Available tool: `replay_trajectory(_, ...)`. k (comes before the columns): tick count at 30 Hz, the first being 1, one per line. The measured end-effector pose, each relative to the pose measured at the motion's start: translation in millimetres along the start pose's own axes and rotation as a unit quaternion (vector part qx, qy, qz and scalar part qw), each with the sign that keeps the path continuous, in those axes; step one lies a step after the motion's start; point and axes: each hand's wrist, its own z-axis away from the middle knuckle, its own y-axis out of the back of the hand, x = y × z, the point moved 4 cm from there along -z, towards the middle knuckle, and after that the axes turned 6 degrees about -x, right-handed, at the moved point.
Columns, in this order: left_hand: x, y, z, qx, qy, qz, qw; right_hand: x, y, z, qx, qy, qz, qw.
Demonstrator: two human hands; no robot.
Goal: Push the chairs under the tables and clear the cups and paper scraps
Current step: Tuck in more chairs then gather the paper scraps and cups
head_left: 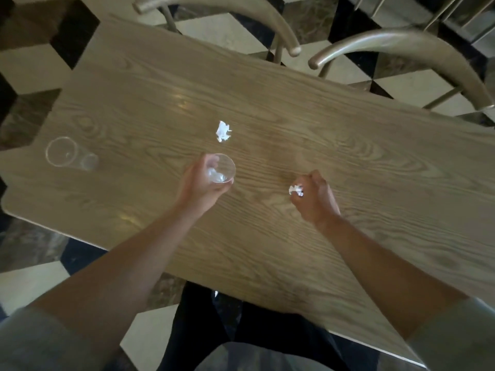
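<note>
The left hand (199,183) is wrapped around a clear cup (221,168) with a bit of white paper inside it, held near the middle of the wooden table (348,162), while the right hand (313,196) is closed on a crumpled paper scrap (296,190) just to its right. Another paper scrap (222,131) lies loose on the table just beyond the cup. A second clear cup (63,152) stands by the table's left edge, and two chairs (270,20) sit along the far edge.
</note>
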Motion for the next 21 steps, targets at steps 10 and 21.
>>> replay_trajectory(10, -53.1, 47.5, -47.4, -0.017, -0.03, 0.049, 0.998, -165.7, -32.7, -107.1, 0.082, 0.084, -0.089, 0.989)
replay_trajectory(21, -81.4, 112.1, -55.4, -0.061, -0.127, 0.052, 0.989, -277.8, -72.8, -76.0, -0.034, 0.092, -0.039, 0.994)
